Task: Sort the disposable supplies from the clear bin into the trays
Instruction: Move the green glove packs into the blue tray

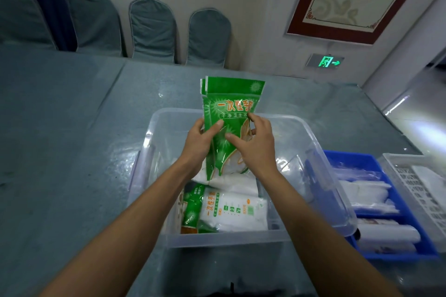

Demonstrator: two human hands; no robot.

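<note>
A green pack of disposable gloves [229,106] stands upright above the clear bin [323,176], and a second pack seems to lie behind it. My left hand [202,142] grips its left edge; my right hand [255,144] pinches its right side. More glove packs [231,210] lie flat in the bin's near end. To the right of the bin, a blue tray [354,159] holds white wrapped supplies [369,195]. Further right stands a white slotted tray [410,185] with something white inside.
The bin and trays rest on a table with a grey-blue cloth under clear film [72,140]. Several covered chairs [152,29] line the far edge against the wall. A doorway opens at the right.
</note>
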